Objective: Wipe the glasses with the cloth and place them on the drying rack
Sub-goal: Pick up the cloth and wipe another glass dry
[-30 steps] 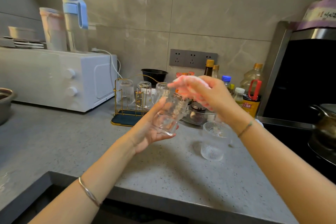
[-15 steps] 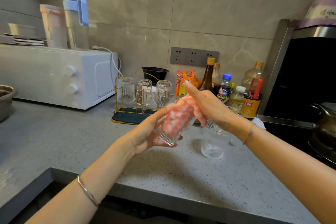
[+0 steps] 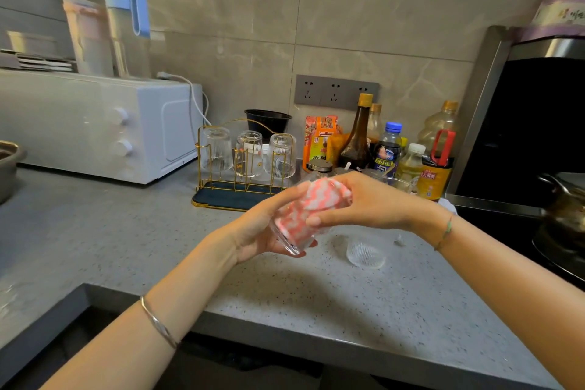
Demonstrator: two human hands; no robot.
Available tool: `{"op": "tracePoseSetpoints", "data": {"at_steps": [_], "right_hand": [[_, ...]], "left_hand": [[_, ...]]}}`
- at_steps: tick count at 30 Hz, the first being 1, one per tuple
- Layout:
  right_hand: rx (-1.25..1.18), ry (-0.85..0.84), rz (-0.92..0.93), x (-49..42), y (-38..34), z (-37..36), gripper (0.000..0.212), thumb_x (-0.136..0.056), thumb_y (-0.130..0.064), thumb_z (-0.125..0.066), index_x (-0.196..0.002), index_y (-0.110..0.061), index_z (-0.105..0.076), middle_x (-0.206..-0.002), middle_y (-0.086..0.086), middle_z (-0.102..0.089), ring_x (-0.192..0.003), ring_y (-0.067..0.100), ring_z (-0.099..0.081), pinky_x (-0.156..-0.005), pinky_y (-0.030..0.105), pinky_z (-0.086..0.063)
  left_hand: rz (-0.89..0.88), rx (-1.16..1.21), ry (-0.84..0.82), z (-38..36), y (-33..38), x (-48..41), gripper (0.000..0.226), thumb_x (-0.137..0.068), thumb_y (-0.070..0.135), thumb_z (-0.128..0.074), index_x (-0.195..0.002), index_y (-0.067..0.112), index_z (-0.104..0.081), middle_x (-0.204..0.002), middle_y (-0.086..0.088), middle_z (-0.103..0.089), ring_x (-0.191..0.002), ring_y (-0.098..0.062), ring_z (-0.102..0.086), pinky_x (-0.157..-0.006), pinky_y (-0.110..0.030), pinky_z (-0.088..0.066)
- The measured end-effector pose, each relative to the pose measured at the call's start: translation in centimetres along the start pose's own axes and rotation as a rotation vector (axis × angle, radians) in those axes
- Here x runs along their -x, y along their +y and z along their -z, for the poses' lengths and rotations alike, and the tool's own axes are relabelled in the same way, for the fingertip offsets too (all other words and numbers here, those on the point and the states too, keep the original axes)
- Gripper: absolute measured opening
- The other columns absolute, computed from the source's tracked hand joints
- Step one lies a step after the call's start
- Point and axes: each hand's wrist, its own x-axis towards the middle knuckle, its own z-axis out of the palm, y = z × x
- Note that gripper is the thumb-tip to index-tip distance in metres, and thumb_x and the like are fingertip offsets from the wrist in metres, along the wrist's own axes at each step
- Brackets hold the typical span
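Note:
My left hand (image 3: 253, 228) grips a clear ribbed glass (image 3: 296, 241) from below, tilted over the counter. A pink and white cloth (image 3: 311, 203) is stuffed into the glass, and my right hand (image 3: 367, 199) holds the cloth at the glass's mouth. A second ribbed glass (image 3: 365, 252) stands on the counter just right of my hands, partly hidden by my right wrist. The gold wire drying rack (image 3: 228, 190) stands behind my hands with three glasses (image 3: 248, 153) upside down on it.
A white microwave (image 3: 95, 123) stands at the left with bottles on top. Sauce and oil bottles (image 3: 389, 149) and a snack packet crowd the back right. A stove with a pot (image 3: 563, 209) is at the far right. The counter edge (image 3: 285, 332) runs near me.
My right hand has come down from above the glass and pushed the cloth into it. Both hands with the glass have lowered slightly and shifted to the right.

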Motion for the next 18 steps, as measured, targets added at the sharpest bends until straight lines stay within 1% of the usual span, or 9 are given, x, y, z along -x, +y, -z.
{"op": "tracePoseSetpoints", "data": {"at_steps": [2,4,6,8,11,14,16,17,18], "right_hand": [[0.033,0.078,0.002,0.2,0.3,-0.7,0.015,-0.074,-0.032,-0.075,-0.086,-0.023,-0.071,-0.085,-0.007,-0.076,-0.079,0.004,-0.070,-0.073,0.017,-0.055],[-0.012,0.190,0.042,0.4,0.4,-1.1,0.005,-0.078,-0.023,-0.075,-0.080,-0.022,-0.070,-0.072,-0.010,-0.073,-0.066,-0.001,-0.068,-0.063,0.012,-0.051],[-0.075,0.294,0.087,0.5,0.6,-1.2,0.003,-0.080,-0.017,-0.073,-0.082,-0.016,-0.071,-0.070,-0.009,-0.073,-0.063,-0.002,-0.066,-0.059,0.011,-0.050],[-0.121,0.330,0.106,0.4,0.6,-1.1,0.006,-0.081,-0.015,-0.072,-0.084,-0.020,-0.070,-0.070,-0.013,-0.073,-0.066,-0.003,-0.067,-0.060,0.009,-0.049],[-0.137,0.281,0.089,0.3,0.8,-1.6,0.011,-0.084,-0.016,-0.070,-0.088,-0.027,-0.067,-0.075,-0.017,-0.074,-0.072,-0.004,-0.069,-0.065,0.008,-0.048],[-0.183,0.283,0.092,0.1,1.2,-2.5,0.015,-0.085,-0.019,-0.069,-0.091,-0.031,-0.063,-0.078,-0.020,-0.073,-0.078,-0.003,-0.069,-0.070,0.011,-0.051],[-0.286,0.322,0.083,-0.1,1.2,-3.1,0.014,-0.084,-0.024,-0.067,-0.096,-0.030,-0.064,-0.085,-0.015,-0.075,-0.083,0.002,-0.071,-0.077,0.015,-0.055],[-0.333,0.336,0.080,-0.2,1.2,-3.2,0.017,-0.081,-0.030,-0.066,-0.098,-0.028,-0.065,-0.089,-0.010,-0.076,-0.085,0.005,-0.071,-0.080,0.019,-0.056],[-0.372,0.338,0.079,-0.3,1.1,-3.1,0.025,-0.078,-0.035,-0.065,-0.100,-0.024,-0.067,-0.092,-0.005,-0.076,-0.086,0.008,-0.072,-0.082,0.021,-0.057]], "left_hand": [[0.026,-0.013,0.017,-0.2,0.1,-0.1,0.083,-0.059,0.077,-0.067,-0.114,0.014,-0.065,-0.097,-0.010,-0.075,-0.081,-0.026,-0.071,-0.070,-0.036,-0.056],[0.040,0.071,0.047,-0.2,0.3,-0.3,0.078,-0.070,0.076,-0.052,-0.114,0.013,-0.066,-0.100,-0.011,-0.074,-0.084,-0.026,-0.069,-0.073,-0.036,-0.056],[0.024,0.264,0.040,-0.4,0.5,-0.3,0.079,-0.075,0.076,-0.049,-0.117,0.011,-0.067,-0.106,-0.012,-0.071,-0.085,-0.023,-0.067,-0.073,-0.034,-0.057],[-0.027,0.355,0.048,-1.1,0.6,-0.2,0.074,-0.078,0.072,-0.052,-0.115,0.010,-0.068,-0.103,-0.011,-0.071,-0.085,-0.020,-0.066,-0.073,-0.034,-0.058],[-0.110,0.232,0.218,-2.5,0.4,-0.6,0.058,-0.084,0.064,-0.053,-0.108,0.014,-0.069,-0.096,-0.007,-0.073,-0.080,-0.016,-0.065,-0.063,-0.028,-0.056],[-0.251,0.055,0.389,-2.8,0.2,-1.1,0.060,-0.086,0.059,-0.054,-0.126,0.015,-0.054,-0.110,-0.013,-0.067,-0.073,-0.016,-0.065,-0.052,-0.021,-0.051],[-0.408,-0.063,0.449,-2.8,0.1,-1.1,0.037,-0.091,0.048,-0.053,-0.114,0.019,-0.051,-0.102,-0.010,-0.065,-0.068,-0.011,-0.064,-0.047,-0.018,-0.048],[-0.496,-0.124,0.469,-2.8,0.1,-1.0,0.026,-0.093,0.043,-0.053,-0.105,0.020,-0.050,-0.094,-0.006,-0.064,-0.066,-0.006,-0.063,-0.046,-0.017,-0.047],[-0.573,-0.168,0.466,-2.8,0.1,-1.0,0.022,-0.093,0.041,-0.053,-0.101,0.021,-0.049,-0.089,-0.002,-0.061,-0.066,-0.002,-0.062,-0.046,-0.014,-0.045]]}}
